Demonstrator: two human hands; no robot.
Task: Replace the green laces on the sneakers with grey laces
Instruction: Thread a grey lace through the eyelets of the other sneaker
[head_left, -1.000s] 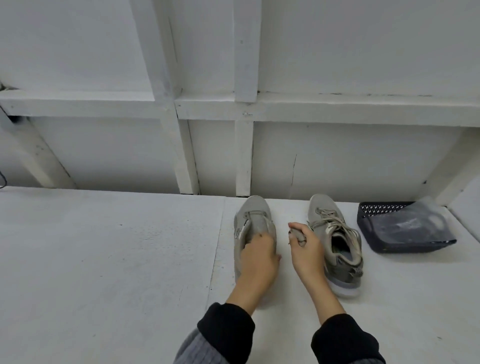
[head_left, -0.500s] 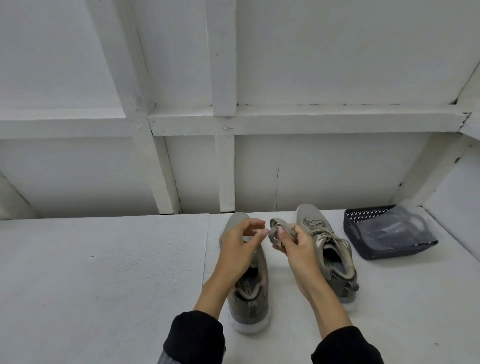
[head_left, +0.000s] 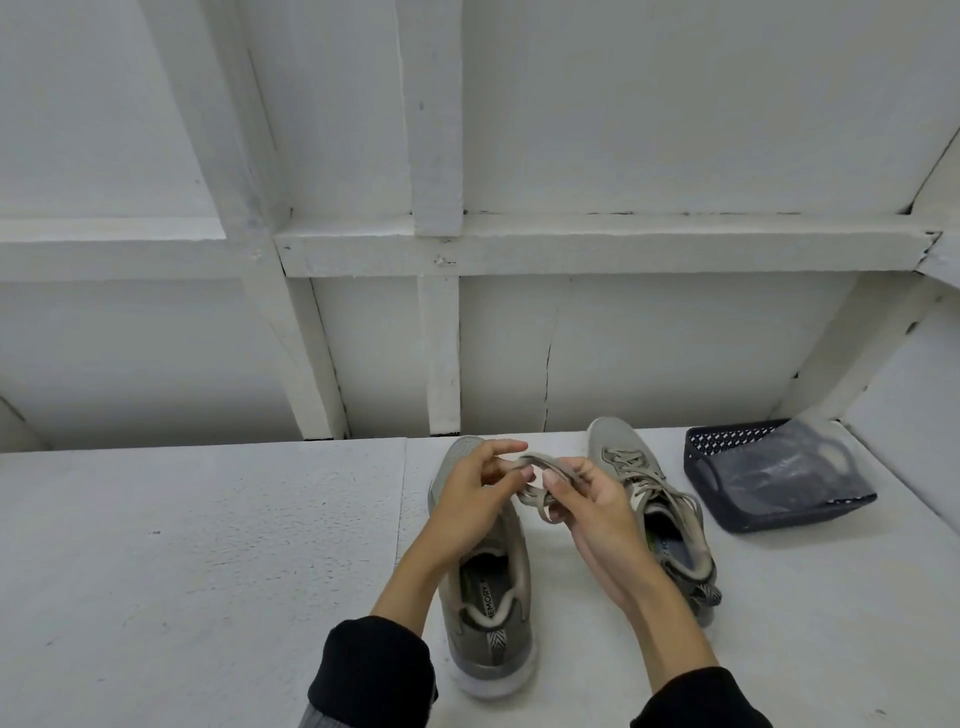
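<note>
Grey-beige lace (head_left: 535, 486) bunched at frame centre, pinched by left hand (head_left: 470, 499) and right hand (head_left: 597, 512), above 2 sneakers: unlaced (head_left: 485, 597), laced (head_left: 657, 499). Basket (head_left: 769, 514) right.

left sneaker (head_left: 488, 597) unlaced, upright | right sneaker (head_left: 654, 499) laced | loose lace (head_left: 537, 486) bundled above

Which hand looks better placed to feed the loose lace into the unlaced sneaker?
Probably the left hand: it hovers directly over the unlaced sneaker and pinches one strand, while the right hand grips the bundled lace.
</note>
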